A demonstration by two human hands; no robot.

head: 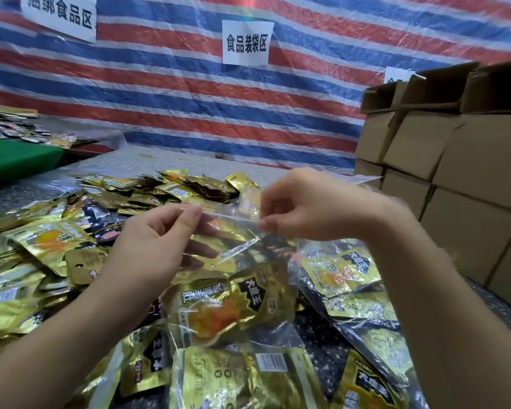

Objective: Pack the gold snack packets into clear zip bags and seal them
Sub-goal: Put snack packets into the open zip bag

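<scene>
Both hands up at the top edge of a clear zip bag [233,261], held above the heap.
Left hand [148,246]: thumb and fingers pinching the bag's top strip at its left end, other fingers behind the plastic.
Right hand [304,205]: fingers curled, pinching the same strip at its right end. Red line of the zip strip [216,205] stretched between the two hands.
Inside the bag: gold snack packets [227,302], hanging in its lower part, one face showing black lettering and orange food print. Cannot tell whether the zip is pressed fully closed.
Below and left of the bag: loose gold packets heaped [42,252] on the work surface, a few dark ones mixed in.
Below and right of the bag: filled clear bags [345,278] lying flat, overlapping.
Right of the bag: stacked brown cardboard boxes [443,160], top flaps open.
Behind the bag: red, white and blue striped tarp [189,93] with white paper signs [247,42] in black characters.
Far left of the bag: green board [15,160].
</scene>
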